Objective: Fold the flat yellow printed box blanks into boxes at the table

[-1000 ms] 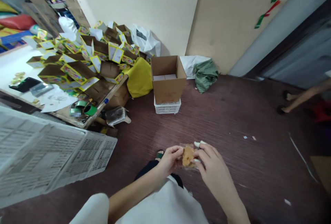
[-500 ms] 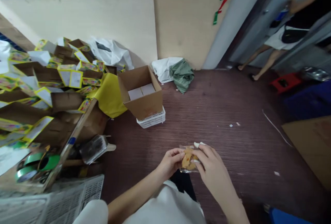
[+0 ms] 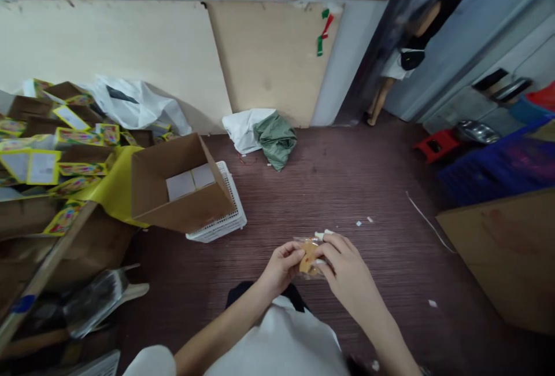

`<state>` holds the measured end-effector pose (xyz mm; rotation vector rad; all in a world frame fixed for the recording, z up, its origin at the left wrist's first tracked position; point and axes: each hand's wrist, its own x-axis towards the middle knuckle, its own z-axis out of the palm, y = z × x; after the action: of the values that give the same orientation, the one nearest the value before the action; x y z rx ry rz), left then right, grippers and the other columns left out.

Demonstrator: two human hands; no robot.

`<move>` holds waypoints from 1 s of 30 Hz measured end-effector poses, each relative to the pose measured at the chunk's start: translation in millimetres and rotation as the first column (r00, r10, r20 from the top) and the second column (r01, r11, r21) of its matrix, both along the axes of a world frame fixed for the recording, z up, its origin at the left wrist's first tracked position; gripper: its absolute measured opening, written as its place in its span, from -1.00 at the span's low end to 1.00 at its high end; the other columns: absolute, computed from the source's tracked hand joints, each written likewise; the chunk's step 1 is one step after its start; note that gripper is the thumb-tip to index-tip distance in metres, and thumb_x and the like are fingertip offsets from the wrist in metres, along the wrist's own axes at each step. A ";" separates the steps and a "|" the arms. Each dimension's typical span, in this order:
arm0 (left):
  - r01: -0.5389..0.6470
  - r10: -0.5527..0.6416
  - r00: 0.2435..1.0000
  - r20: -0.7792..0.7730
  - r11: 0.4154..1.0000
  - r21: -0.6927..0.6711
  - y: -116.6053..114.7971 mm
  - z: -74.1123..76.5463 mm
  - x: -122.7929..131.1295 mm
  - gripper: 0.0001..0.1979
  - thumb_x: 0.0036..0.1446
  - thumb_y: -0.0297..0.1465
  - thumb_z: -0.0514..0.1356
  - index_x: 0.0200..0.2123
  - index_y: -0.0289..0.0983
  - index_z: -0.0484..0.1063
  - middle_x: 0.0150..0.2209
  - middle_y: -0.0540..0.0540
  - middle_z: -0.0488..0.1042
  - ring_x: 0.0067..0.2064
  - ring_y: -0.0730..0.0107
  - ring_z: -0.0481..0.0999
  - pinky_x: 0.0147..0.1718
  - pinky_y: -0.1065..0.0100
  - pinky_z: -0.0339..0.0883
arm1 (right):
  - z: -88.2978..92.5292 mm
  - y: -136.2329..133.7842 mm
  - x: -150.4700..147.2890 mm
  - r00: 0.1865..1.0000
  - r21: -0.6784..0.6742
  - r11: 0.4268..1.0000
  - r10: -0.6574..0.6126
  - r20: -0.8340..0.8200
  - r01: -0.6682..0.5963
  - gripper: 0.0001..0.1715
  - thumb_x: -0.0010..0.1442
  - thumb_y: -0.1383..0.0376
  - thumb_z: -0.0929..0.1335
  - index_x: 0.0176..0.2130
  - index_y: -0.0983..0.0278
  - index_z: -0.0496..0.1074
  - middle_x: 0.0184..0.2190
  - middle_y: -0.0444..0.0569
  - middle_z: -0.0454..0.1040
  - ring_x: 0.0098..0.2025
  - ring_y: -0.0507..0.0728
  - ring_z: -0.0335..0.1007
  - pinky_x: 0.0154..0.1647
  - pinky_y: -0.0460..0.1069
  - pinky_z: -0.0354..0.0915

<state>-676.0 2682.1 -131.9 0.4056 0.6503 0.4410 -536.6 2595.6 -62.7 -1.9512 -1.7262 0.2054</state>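
Between my two hands, in front of my body, is a small clear plastic packet (image 3: pixel 309 259) with tan, orange-specked food inside. My left hand (image 3: pixel 281 269) pinches its left edge between thumb and fingers. On the packet's right side my right hand (image 3: pixel 347 263) grips it, with white coverings on some fingertips. Parts of the packet are hidden behind my fingers, and the exact kind of food is too small to tell.
An open cardboard box (image 3: pixel 173 182) sits on a white plastic crate (image 3: pixel 221 225). Colourful cartons (image 3: pixel 82 159) are heaped at left. Green and white sacks (image 3: pixel 275 136) lie by the wall. At right stand a red stool (image 3: pixel 433 146), a large cardboard box (image 3: pixel 507 249) and, further back, a person (image 3: pixel 410 52).
My view has turned right, so the box and cartons have shifted left. The packet stays in both hands. The person in the doorway appears further away, with legs closer together.
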 end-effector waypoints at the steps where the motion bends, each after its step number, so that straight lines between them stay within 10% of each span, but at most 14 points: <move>1: 0.000 0.000 1.000 0.003 1.000 -0.005 3.3 -0.7 11.8 -0.56 -0.24 -0.27 0.60 -0.32 -0.34 0.56 -0.35 -0.09 0.60 -0.39 0.44 0.55 -0.32 0.41 0.45 | 0.7 3.6 12.1 1.000 -0.002 1.000 -0.003 0.000 0.003 -0.82 0.19 0.52 0.35 -0.29 0.25 0.41 -0.06 0.05 0.50 0.06 0.30 0.44 0.06 0.25 0.43; 16: 0.203 -0.205 0.979 -0.004 0.974 -0.097 96.4 -38.9 180.2 -0.56 -0.22 -0.26 0.59 -0.35 -0.33 0.51 -0.40 -0.05 0.54 -0.41 0.46 0.52 -0.37 0.44 0.37 | -25.5 81.4 179.6 0.990 0.003 0.993 -0.116 0.084 0.117 -0.77 0.26 0.51 0.30 -0.23 0.24 0.51 -0.03 0.08 0.51 0.08 0.29 0.44 0.04 0.24 0.48; 30: 0.494 -0.497 0.867 -0.025 0.866 -0.082 266.4 -10.4 379.3 -0.54 -0.17 -0.26 0.58 -0.26 -0.35 0.54 -0.33 -0.09 0.59 -0.36 0.43 0.57 -0.30 0.43 0.47 | 30.7 198.8 352.3 0.865 0.318 0.812 -0.499 -0.055 0.489 -0.87 0.33 0.39 0.35 -0.20 0.20 0.51 0.03 0.09 0.43 0.16 0.24 0.37 0.13 0.18 0.41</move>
<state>-296.8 2948.5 -142.3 0.4965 0.5773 -0.0856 -184.3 2794.4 -32.0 -2.0724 -1.1166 -0.2825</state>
